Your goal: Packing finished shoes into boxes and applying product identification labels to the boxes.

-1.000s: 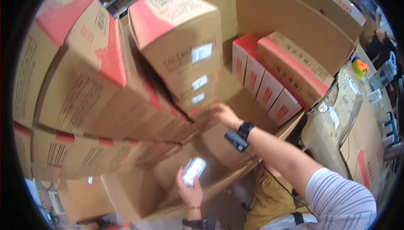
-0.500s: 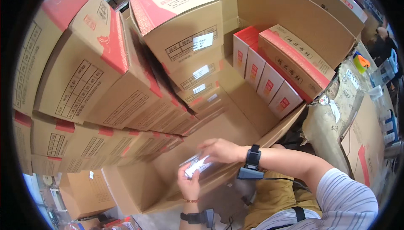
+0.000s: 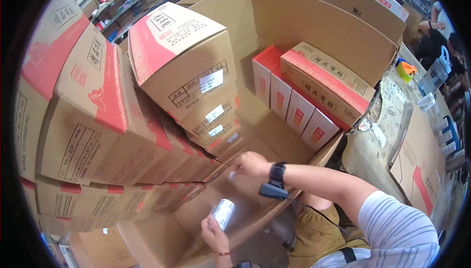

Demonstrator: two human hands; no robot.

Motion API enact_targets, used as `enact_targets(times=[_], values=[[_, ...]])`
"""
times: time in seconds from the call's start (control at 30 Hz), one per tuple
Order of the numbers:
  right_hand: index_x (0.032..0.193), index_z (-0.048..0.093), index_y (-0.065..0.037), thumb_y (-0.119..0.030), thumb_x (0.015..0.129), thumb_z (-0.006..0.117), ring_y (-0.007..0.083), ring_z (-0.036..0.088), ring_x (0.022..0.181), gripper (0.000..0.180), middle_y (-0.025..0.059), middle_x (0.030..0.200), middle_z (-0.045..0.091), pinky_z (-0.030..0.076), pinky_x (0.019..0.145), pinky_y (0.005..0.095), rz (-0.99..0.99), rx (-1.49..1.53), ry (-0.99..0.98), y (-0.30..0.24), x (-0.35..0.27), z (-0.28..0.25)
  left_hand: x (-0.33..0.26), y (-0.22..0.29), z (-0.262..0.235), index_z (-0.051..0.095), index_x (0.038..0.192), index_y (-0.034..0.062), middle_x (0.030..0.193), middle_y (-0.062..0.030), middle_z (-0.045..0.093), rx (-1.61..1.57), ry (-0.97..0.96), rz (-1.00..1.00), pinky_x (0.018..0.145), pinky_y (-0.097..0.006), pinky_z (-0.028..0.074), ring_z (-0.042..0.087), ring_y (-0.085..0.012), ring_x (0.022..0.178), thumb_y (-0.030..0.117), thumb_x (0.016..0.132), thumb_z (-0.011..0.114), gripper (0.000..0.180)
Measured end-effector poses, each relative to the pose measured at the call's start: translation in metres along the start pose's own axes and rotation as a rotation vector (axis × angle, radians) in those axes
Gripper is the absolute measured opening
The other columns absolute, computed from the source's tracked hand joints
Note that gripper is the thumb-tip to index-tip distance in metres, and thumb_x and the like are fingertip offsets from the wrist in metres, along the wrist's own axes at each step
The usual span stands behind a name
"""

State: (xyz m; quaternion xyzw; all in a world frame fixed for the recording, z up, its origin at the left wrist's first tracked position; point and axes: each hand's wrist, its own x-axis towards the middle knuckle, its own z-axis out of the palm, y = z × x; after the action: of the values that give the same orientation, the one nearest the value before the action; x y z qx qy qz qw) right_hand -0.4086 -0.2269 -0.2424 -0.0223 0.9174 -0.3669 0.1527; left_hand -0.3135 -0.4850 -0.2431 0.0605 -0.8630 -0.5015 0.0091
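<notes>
My left hand [image 3: 215,237], at the lower middle, is closed round a roll of white labels [image 3: 224,212] with small dark print. Farther up and to the right, my right hand [image 3: 251,164] pinches a small white label [image 3: 232,174], apart from the roll. Both hands are over a large open cardboard carton [image 3: 277,138]. Just beyond my right hand rises a stack of brown boxes [image 3: 184,89] with red-pink bands. Several fronts in it bear a white label, one of them the upper label [image 3: 211,80].
More brown boxes [image 3: 88,145] stand piled on the left. Inside the carton's far right end are several white-and-red boxes [image 3: 300,116], with a brown box [image 3: 327,84] lying on top. On the right, a worktable [image 3: 375,145] holds a plastic jug [image 3: 435,74]; another person [image 3: 436,35] is beyond it.
My hands have parted: the right has moved up, away from the roll, with a small label between its fingers. The left has moved down with the roll. The view has tilted upward.
</notes>
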Motion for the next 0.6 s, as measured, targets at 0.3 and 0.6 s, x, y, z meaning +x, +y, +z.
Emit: enact_targets(times=[0.3,0.6], values=[[0.137,0.040,-0.011,-0.006,0.073,0.050,0.0295,0.062,0.095,0.065,0.0197,0.107,0.063,0.050,0.078,0.0357,0.132,0.323,0.083,0.093,0.078,0.062,0.004,0.015,0.009,0.060,0.096,-0.0032,0.088,-0.0181,0.064,0.201,0.028,0.166,0.073,-0.036,0.047,0.061,-0.0264,0.081,0.019,0.090,0.054,0.023],[0.136,0.021,0.004,-0.001,0.077,0.048,0.0292,0.062,0.088,0.065,0.0240,0.095,0.062,0.051,0.071,0.0394,0.261,0.618,0.128,0.027,0.062,0.059,-0.002,0.025,0.007,0.063,0.100,0.0027,0.090,-0.0147,0.066,0.330,0.038,0.133,0.075,-0.038,0.049,0.062,-0.0283,0.085,0.010,0.079,0.067,0.022]])
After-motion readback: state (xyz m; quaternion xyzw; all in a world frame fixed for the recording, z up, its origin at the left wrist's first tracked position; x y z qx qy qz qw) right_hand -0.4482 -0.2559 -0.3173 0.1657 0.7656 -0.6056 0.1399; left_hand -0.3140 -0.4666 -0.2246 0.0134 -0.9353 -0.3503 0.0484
